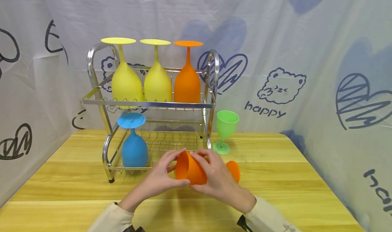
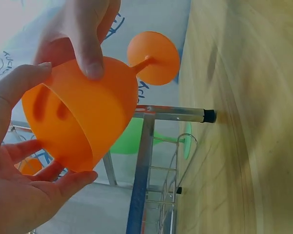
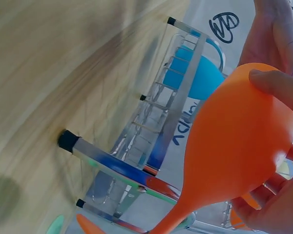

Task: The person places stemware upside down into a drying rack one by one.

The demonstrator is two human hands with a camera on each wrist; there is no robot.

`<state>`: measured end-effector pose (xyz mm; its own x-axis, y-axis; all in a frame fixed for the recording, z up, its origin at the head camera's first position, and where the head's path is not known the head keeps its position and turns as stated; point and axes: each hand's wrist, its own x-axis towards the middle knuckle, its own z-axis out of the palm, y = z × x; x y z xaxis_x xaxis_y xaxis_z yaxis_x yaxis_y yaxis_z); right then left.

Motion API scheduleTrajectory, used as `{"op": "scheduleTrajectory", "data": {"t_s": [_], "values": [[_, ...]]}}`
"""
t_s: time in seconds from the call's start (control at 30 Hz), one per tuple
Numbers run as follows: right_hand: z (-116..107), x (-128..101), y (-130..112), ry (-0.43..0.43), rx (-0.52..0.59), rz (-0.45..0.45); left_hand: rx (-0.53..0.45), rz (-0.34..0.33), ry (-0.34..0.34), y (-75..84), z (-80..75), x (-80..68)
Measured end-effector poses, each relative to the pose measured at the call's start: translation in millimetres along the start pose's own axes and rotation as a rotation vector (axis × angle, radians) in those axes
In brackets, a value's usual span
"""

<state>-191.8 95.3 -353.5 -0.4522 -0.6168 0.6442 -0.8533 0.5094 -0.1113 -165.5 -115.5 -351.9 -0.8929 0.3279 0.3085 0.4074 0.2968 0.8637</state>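
Observation:
Both hands hold an orange plastic goblet (image 1: pixel 197 170) sideways in front of the rack, its mouth facing left and its foot (image 2: pixel 154 58) off to the right. My left hand (image 1: pixel 162 177) grips the rim, thumb on one side and fingertips on the other, as the left wrist view shows. My right hand (image 1: pixel 218 177) curls round the bowl and hides most of the stem in the head view. Behind them stands a two-tier metal rack (image 1: pixel 150 105). A blue goblet (image 1: pixel 134 150) sits upside down on its lower tier, at the left.
Two yellow goblets (image 1: pixel 126 82) (image 1: pixel 157 83) and another orange goblet (image 1: pixel 187 83) stand upside down on the upper tier. A green goblet (image 1: pixel 227 123) stands upright on the wooden table (image 1: pixel 275 184), right of the rack. A patterned cloth (image 1: pixel 260 37) hangs behind.

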Motion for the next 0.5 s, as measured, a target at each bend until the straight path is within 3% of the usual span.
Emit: {"op": "scheduleTrajectory", "data": {"t_s": [0.13,0.23,0.33,0.5], "values": [[-1,-4,0,0.008,0.028,0.012,-0.045,-0.011,0.018,-2.9,-1.9,-0.4],[-5,-6,1,0.062,0.087,0.023,-0.080,-0.021,0.065,-4.2,-4.7,-0.5],[-10,-9,2,0.155,0.162,-0.006,-0.147,-0.046,0.106,-5.1,-9.6,-1.0],[-11,-12,2,0.353,0.246,-0.152,-0.336,-0.101,0.130,-7.2,-18.1,-3.3]]}}
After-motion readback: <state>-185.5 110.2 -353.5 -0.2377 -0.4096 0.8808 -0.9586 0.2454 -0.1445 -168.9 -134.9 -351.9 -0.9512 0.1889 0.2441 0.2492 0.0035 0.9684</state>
